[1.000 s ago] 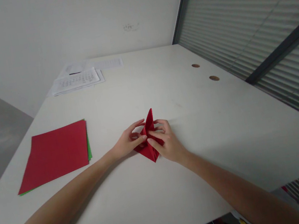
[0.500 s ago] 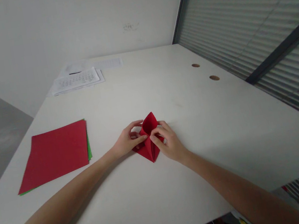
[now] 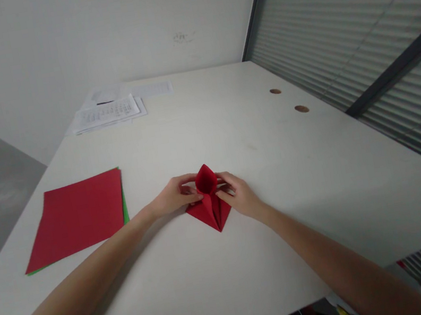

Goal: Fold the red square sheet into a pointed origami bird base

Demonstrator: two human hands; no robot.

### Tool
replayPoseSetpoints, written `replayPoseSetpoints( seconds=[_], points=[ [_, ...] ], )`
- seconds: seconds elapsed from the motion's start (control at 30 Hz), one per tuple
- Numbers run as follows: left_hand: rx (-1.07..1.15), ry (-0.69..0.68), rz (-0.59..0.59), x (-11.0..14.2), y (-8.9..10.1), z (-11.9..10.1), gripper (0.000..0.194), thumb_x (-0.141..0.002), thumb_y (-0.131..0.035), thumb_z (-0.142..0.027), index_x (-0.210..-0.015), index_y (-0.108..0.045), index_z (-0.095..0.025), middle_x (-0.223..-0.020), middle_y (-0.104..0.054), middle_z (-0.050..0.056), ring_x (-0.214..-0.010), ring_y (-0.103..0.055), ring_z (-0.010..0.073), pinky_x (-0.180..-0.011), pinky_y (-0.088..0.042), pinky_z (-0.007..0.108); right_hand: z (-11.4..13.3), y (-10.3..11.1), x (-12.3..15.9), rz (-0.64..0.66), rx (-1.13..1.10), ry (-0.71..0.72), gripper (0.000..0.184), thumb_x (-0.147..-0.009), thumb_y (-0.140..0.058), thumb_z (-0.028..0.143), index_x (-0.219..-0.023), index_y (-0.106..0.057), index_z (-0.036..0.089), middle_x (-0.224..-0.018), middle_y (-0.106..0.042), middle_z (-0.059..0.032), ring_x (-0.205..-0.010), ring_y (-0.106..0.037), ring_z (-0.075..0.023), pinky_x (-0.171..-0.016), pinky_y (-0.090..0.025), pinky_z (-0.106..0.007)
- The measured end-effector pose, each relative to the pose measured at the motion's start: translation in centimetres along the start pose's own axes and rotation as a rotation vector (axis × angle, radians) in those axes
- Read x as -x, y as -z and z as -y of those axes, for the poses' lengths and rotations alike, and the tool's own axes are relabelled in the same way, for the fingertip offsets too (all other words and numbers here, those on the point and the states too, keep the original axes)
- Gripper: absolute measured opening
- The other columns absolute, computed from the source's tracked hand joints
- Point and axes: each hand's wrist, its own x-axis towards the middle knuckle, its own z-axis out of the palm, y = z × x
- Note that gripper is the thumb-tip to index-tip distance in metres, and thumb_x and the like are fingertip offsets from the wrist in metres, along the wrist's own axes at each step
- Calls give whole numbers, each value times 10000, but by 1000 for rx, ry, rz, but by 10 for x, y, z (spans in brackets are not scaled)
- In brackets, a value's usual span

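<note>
A partly folded piece of red paper (image 3: pixel 209 207) lies on the white table (image 3: pixel 251 258) in the middle of the head view. Its upper flap is spread into an open pocket, and its lower part comes to a point toward me. My left hand (image 3: pixel 172 196) pinches the left side of the flap with curled fingers. My right hand (image 3: pixel 239 195) pinches the right side the same way. Both hands rest low on the table top.
A stack of red sheets (image 3: pixel 77 216) with a green sheet's edge (image 3: pixel 125 208) showing beneath lies to the left. Printed white papers (image 3: pixel 106 113) sit at the far left corner. Two round holes (image 3: pixel 301 109) mark the table on the right, beside blinds (image 3: pixel 353 21).
The tall pointed flap of the red paper has been spread open and pressed down into a wider pocket. Both hands have moved slightly apart to either side of it.
</note>
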Motion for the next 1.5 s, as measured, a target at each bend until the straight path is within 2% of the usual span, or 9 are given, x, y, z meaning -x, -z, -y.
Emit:
replayPoseSetpoints(
  seconds=[0.3, 0.5, 0.7, 0.83, 1.0, 1.17, 1.27, 1.4, 1.5],
  points=[
    [-165, 37, -55, -2, -4, 0, 515, -729, -638, -155, -1241, -600, -111, -676, -607, -12, -573, -523, 98, -526, -409, 206, -5, 6, -5, 37, 87, 13, 311, -792, -583, 66, -1036, -693, 226, -1035, -684, -59, -928, -639, -185, -799, -522, -324],
    [-442, -38, -121, -1, -8, 0, 529, -681, -570, -67, -1203, -627, -137, -840, -671, 20, -606, -543, 93, -566, -451, 208, -4, 10, -7, 37, 397, 154, 322, -816, -594, 42, -1040, -713, 240, -914, -693, -55, -867, -591, -200, -810, -466, -364],
    [-618, -274, -38, 2, -9, -3, 570, -692, -503, 13, -1208, -627, -196, -1161, -659, 58, -882, -607, 145, -777, -503, 264, -4, 10, -7, 89, 474, 182, 360, -805, -546, -4, -1043, -701, 218, -884, -628, -44, -839, -572, -186, -781, -470, -336],
    [-691, -285, -16, 1, -3, -3, 502, -707, -561, -16, -1161, -667, -202, -1146, -642, 64, -950, -609, 173, -842, -504, 294, -3, 12, -7, 123, 493, 183, 291, -825, -577, 27, -1011, -709, 208, -816, -602, -32, -774, -547, -174, -736, -461, -316],
    [-739, -272, 12, 2, 1, -1, 448, -767, -584, -72, -1181, -668, -220, -1061, -583, 49, -768, -579, 120, -724, -499, 244, 1, 14, -8, 178, 536, 215, 381, -823, -562, 9, -1097, -709, 229, -861, -599, -43, -825, -531, -189, -775, -461, -338],
    [-829, -296, 95, 7, 1, -7, 415, -769, -596, -73, -1147, -690, -217, -1006, -572, 57, -886, -579, 171, -809, -480, 273, 4, 17, -8, 258, 561, 229, 416, -806, -554, -14, -1078, -727, 249, -910, -607, -56, -854, -507, -203, -806, -460, -367],
    [-820, -298, 111, 8, 0, -10, 398, -777, -598, -81, -1139, -691, -219, -994, -573, 59, -868, -576, 169, -810, -480, 285, 4, 17, -7, 263, 534, 218, 431, -802, -557, -20, -1075, -727, 268, -911, -602, -52, -850, -508, -198, -806, -464, -368],
    [-665, -273, 11, 6, -1, -11, 424, -805, -635, -156, -1226, -629, -205, -1016, -594, 58, -806, -591, 139, -748, -501, 269, 3, 18, -6, 185, 460, 208, 366, -825, -613, 51, -1097, -716, 273, -895, -586, -48, -858, -527, -195, -792, -473, -354],
    [-506, -254, -66, 4, -1, -8, 276, -817, -660, -215, -1089, -684, -173, -986, -628, 62, -775, -609, 131, -710, -516, 262, 3, 19, -5, 146, 407, 195, 372, -828, -626, 69, -1134, -701, 266, -887, -570, -41, -862, -542, -189, -793, -475, -339]
  ],
)
